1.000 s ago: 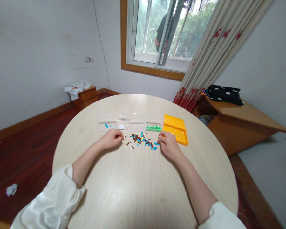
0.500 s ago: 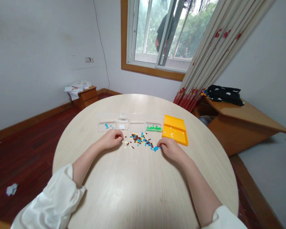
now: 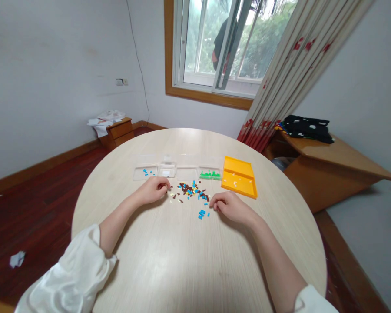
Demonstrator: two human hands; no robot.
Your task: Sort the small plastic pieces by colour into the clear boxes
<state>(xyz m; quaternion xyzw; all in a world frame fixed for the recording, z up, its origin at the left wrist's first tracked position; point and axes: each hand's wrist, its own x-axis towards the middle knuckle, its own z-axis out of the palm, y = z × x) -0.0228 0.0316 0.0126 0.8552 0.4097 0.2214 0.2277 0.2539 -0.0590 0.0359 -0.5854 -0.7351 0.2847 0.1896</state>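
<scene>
A pile of tiny brown, blue and yellow bricks (image 3: 190,191) lies in the middle of a round pale wooden table (image 3: 195,256). My left hand (image 3: 153,190) rests at the pile's left edge, fingers curled in a pinch near small yellowish pieces. My right hand (image 3: 230,205) lies right of the pile, fingers curled down on the tabletop, next to a few blue bricks (image 3: 202,213) set apart from the pile. What either hand pinches is too small to make out.
Behind the pile stands a row of clear trays (image 3: 177,173), one with blue bits, one with green bricks (image 3: 210,175). An orange tray (image 3: 239,182) lies to the right. A wooden desk with black cloth (image 3: 308,128) stands right; a person is outside the window (image 3: 223,39).
My right hand has slid from beside the orange tray toward me and to the left, dragging a few blue bricks out of the pile. My left hand has stayed put.
</scene>
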